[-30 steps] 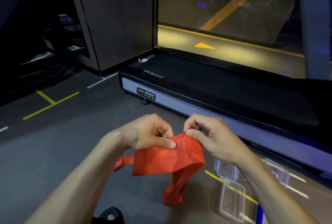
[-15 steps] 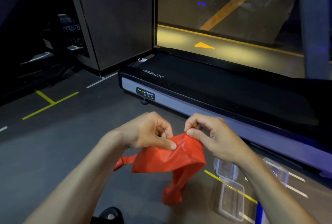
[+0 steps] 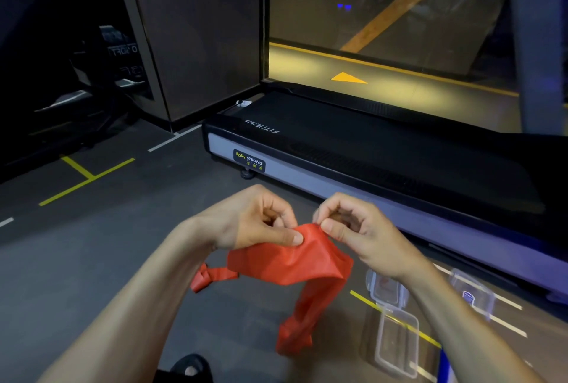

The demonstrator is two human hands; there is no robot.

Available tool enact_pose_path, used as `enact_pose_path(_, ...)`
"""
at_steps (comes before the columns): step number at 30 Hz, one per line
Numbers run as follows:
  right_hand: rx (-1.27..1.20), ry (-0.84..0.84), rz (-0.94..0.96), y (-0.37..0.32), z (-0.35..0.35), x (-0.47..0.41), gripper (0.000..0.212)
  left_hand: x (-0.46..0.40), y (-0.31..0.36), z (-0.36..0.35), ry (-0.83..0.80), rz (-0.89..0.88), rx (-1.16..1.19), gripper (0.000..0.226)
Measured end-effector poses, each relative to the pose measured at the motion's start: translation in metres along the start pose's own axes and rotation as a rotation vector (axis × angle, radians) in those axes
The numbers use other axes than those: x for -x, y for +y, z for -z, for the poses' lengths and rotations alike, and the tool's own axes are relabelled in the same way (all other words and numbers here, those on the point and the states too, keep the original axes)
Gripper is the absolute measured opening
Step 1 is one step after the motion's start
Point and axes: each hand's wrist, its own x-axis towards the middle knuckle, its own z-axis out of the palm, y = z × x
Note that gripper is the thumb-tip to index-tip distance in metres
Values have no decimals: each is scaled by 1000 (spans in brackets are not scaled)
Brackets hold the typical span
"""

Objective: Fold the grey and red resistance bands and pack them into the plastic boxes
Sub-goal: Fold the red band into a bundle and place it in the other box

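A red resistance band [image 3: 285, 262] hangs in mid-air in front of me, bunched into a wide fold. My left hand [image 3: 252, 222] pinches its top edge between thumb and fingers. My right hand [image 3: 359, 229] pinches the same edge just to the right. One knotted end dangles at the left, the other end hangs down toward the floor. A clear plastic box [image 3: 396, 342] lies open on the floor at lower right, its lid [image 3: 385, 289] hinged back. A second clear box [image 3: 473, 293] lies further right. No grey band is in view.
A black treadmill [image 3: 338, 149] stretches across the floor just beyond my hands. Yellow and white floor lines [image 3: 83, 179] mark the dark floor at left. A dark shoe tip [image 3: 190, 369] shows at the bottom edge. A blue object [image 3: 445, 367] sits at lower right.
Both hands have kept their pinch on the band's top edge and drawn slightly closer together; the fold looks a little more bunched.
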Motion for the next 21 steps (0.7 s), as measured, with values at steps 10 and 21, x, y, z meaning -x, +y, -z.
enact_pose_path(10,-22,-51,27,3,-32,-6,10,-2,-2,-3,-19,1,-173,22)
enact_pose_path(21,264,-4,76,-13,1,-7,10,3,-5,3,-78,46,-105,21)
